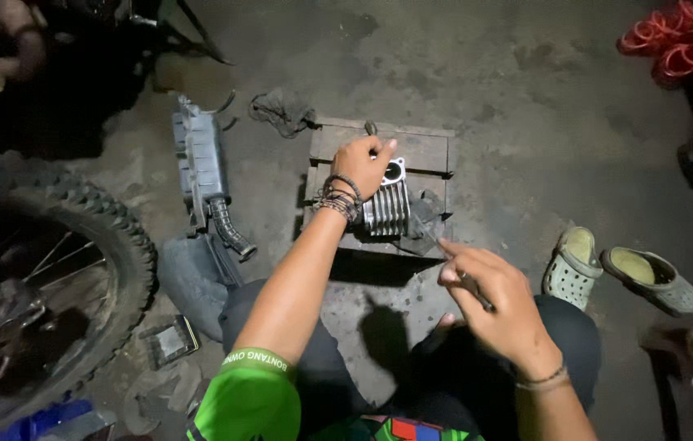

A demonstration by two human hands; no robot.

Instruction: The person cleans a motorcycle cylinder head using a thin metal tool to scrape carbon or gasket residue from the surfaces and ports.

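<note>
A finned metal engine cylinder [389, 206] lies on a small wooden stand [428, 149] on the concrete floor in front of me. My left hand [363, 163], with several bracelets at the wrist, rests on top of the cylinder and grips it at its left end. My right hand [489, 298] hovers lower right, nearer my knee, pinching a thin dark tool [467, 282] between fingers and thumb. A dark rag [426, 220] lies on the stand just right of the cylinder.
A knobby motorcycle wheel [77, 245] fills the left side. A grey air-box with ribbed hose [203, 175] lies left of the stand, a rag [283, 110] behind it. Two clogs [616, 269] sit at right, red coiled tubing [677, 37] top right.
</note>
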